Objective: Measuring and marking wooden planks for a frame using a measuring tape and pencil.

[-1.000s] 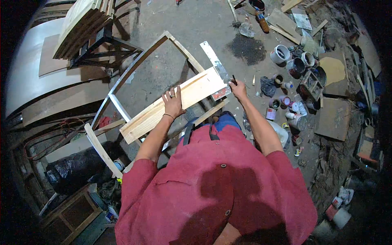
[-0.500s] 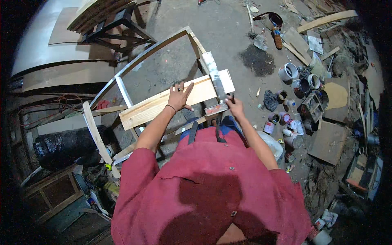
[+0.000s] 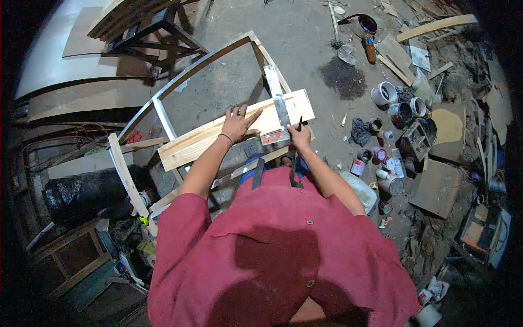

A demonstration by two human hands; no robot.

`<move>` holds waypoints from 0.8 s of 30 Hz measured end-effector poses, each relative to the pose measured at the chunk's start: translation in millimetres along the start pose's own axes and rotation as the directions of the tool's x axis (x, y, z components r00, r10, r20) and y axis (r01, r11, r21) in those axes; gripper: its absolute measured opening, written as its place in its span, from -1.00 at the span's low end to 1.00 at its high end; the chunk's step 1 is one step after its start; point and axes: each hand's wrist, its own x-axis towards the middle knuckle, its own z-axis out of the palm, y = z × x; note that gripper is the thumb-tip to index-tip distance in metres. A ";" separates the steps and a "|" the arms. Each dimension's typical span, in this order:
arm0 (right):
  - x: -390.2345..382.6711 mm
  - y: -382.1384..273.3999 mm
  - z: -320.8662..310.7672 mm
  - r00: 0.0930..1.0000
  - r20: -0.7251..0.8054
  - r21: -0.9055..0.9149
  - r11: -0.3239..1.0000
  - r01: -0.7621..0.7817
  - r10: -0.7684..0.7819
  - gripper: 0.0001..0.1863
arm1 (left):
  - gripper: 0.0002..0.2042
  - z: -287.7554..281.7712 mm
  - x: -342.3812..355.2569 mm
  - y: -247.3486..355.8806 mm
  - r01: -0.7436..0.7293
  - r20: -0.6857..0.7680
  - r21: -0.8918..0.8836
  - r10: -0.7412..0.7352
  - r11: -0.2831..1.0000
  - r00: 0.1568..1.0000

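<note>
L hand lay palm down, fingers spread fwd, thumb out to the R. L forearm slanted up & R, wrist approx. straight. R hand was closed, fingers curled in; R forearm slanted up & L. Hands were apart but near, both in front of the torso.

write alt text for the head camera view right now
A person's left hand lies spread on a pale wooden board while the right hand holds a dark pen-like tool beside a metal square laid across it. The board lies over a curved-sided wooden frame; buckets and tins stand to the right.
</note>
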 end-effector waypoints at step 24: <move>-18.4 3.6 -21.6 0.995 0.090 0.042 0.998 -0.053 0.049 -0.60 | -0.14 4.0 43.9 78.7 0.391 -0.187 -0.282 -0.450 0.876 0.874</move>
